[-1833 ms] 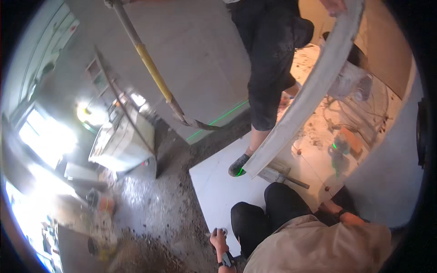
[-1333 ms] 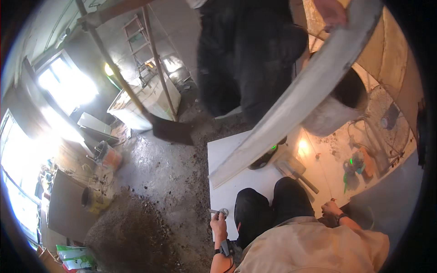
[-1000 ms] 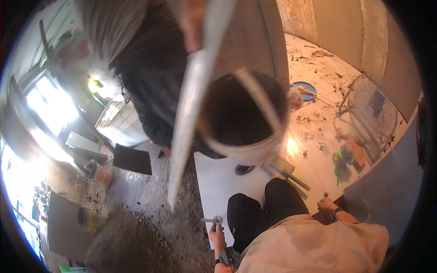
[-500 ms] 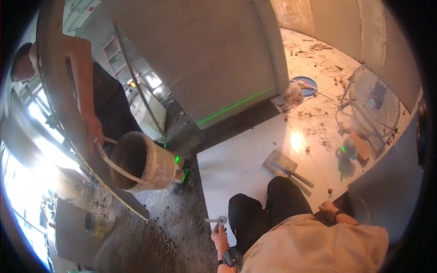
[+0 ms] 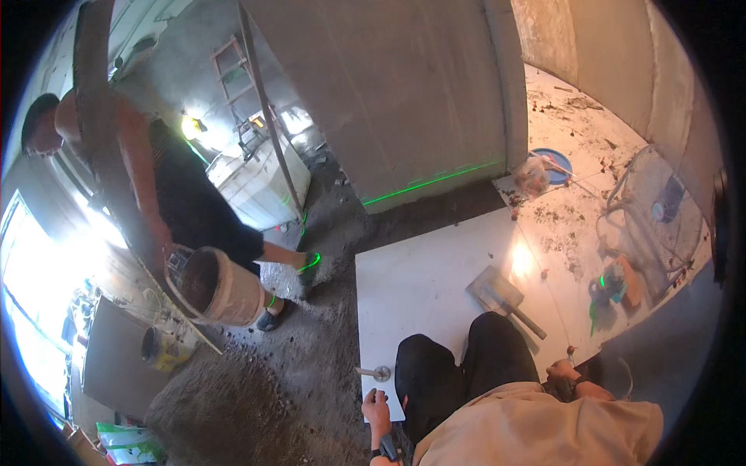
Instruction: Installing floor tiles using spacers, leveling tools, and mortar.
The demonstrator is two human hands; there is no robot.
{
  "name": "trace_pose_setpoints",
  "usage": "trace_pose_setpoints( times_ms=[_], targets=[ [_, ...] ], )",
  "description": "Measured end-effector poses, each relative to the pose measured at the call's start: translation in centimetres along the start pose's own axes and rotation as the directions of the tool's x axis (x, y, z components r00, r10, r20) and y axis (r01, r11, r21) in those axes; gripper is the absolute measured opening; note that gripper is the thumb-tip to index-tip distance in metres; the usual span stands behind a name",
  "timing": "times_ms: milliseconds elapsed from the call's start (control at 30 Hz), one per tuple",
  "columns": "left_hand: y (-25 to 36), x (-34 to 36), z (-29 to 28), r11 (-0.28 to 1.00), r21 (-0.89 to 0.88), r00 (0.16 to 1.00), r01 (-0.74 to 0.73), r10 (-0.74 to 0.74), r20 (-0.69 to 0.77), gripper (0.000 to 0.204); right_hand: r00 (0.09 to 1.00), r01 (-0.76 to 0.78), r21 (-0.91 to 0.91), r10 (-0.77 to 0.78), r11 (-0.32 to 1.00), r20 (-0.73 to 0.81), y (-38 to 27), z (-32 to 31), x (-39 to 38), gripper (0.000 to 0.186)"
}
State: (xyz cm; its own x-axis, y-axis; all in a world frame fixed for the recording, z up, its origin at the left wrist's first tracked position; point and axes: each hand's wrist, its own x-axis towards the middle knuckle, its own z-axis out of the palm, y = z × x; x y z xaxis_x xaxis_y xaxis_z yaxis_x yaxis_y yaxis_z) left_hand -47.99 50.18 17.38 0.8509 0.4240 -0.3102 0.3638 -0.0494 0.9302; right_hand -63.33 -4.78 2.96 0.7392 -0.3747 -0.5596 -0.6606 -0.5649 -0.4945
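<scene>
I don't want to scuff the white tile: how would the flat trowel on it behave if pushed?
The flat trowel would probably slide, not roll, given its broad rectangular plate. It looks stiff, with straight edges. Pushing its projecting handle might swivel it.

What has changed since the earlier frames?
The co-worker has moved leftward off the white tile onto the grey floor, with the bucket and long board. The trowel still lies on the tile; the left hand and right hand stay either side of the knees.

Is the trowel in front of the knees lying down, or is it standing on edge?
Lying down: the trowel shows its broad plate face-on against the white tile, handle toward lower right.
</scene>
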Motion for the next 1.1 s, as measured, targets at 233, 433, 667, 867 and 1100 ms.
trace_pose_setpoints(
  times_ms=[233,433,667,867,1100],
  targets=[
    [-2.1,0.5,-1.6,0.998,-0.016,0.996,0.059,-0.06,-0.072,0.037,0.998,0.051,-0.067,-0.049,0.996,0.038,0.3,0.4,0.2,0.039],
    [-3.7,0.6,-2.9,0.998,0.03,0.989,0.063,-0.059,-0.134,0.037,0.998,0.037,-0.074,-0.033,0.997,0.052,0.5,0.7,0.8,0.041],
    [-3.1,-1.3,-3.0,1.0,-0.015,0.993,0.025,-0.027,-0.117,0.038,0.994,-0.027,0.085,0.017,0.996,0.112,0.0,0.4,1.3,0.039],
    [-2.6,-1.7,-3.3,0.993,-0.071,0.983,0.095,-0.105,-0.152,0.041,0.995,0.003,-0.044,0.001,0.999,0.103,-1.6,-0.8,1.3,0.04],
    [-1.7,-1.3,-3.1,0.996,0.061,0.993,0.062,-0.056,-0.101,0.04,0.992,0.011,0.117,-0.026,0.993,0.124,-3.4,-1.6,-0.6,0.033]
  ],
)
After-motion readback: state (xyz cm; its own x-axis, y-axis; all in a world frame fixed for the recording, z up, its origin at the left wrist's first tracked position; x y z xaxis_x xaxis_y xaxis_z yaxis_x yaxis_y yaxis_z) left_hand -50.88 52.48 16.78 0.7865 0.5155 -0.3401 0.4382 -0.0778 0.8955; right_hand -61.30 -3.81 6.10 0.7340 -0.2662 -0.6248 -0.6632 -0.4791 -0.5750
